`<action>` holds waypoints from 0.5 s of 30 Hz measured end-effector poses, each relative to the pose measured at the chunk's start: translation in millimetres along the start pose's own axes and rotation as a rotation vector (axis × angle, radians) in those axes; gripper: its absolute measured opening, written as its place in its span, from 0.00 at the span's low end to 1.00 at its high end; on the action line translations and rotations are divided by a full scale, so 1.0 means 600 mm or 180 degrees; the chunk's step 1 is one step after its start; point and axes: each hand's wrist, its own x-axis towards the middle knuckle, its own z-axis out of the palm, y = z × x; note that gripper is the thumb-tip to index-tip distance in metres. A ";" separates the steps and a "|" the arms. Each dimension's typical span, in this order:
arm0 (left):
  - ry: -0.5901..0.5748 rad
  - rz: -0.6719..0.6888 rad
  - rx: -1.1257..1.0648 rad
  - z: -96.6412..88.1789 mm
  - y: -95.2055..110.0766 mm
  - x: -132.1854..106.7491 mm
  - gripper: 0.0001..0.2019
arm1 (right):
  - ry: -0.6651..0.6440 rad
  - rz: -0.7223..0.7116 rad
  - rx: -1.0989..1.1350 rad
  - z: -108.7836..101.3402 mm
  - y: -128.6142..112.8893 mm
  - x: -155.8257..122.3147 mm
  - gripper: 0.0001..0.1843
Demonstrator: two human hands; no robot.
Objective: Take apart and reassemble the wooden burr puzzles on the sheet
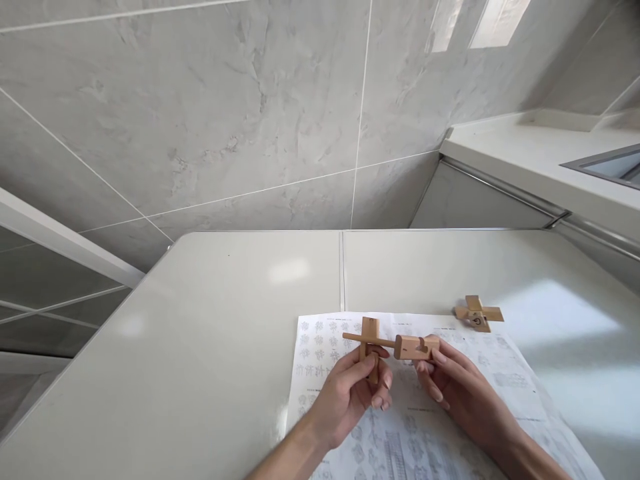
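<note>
Here, above the far half of the printed sheet (313, 373), the left hand (347, 388) pinches an upright wooden piece (371, 328) between thumb and fingers, and a thin wooden rod (352, 337) crosses it, running up to a notched block (411, 347)! That block, also above the sheet, is pinched by the right hand's (464, 385) thumb and fingers. At the sheet's far right corner sits a crossed wooden piece (479, 313).

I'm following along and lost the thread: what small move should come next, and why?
Perhaps turn the notched wooden block in the right hand toward the upright wooden piece held by the left hand: its cutout faces the camera, while the thin rod crossing that piece points at the block's end.
</note>
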 end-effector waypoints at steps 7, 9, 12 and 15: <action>-0.0239 0.0001 0.0330 -0.003 -0.006 0.002 0.14 | -0.0228 0.0079 -0.0037 0.008 0.006 -0.002 0.20; -0.0304 -0.0011 0.0374 -0.002 -0.005 0.003 0.15 | -0.0306 0.0113 -0.0015 0.012 0.006 -0.003 0.19; -0.0395 -0.0012 0.0413 0.000 -0.002 0.003 0.15 | -0.0441 0.0199 -0.0008 0.021 0.004 -0.004 0.18; -0.0453 -0.0038 0.0382 0.000 0.000 0.003 0.14 | -0.0501 0.0262 -0.0006 0.028 0.003 -0.005 0.18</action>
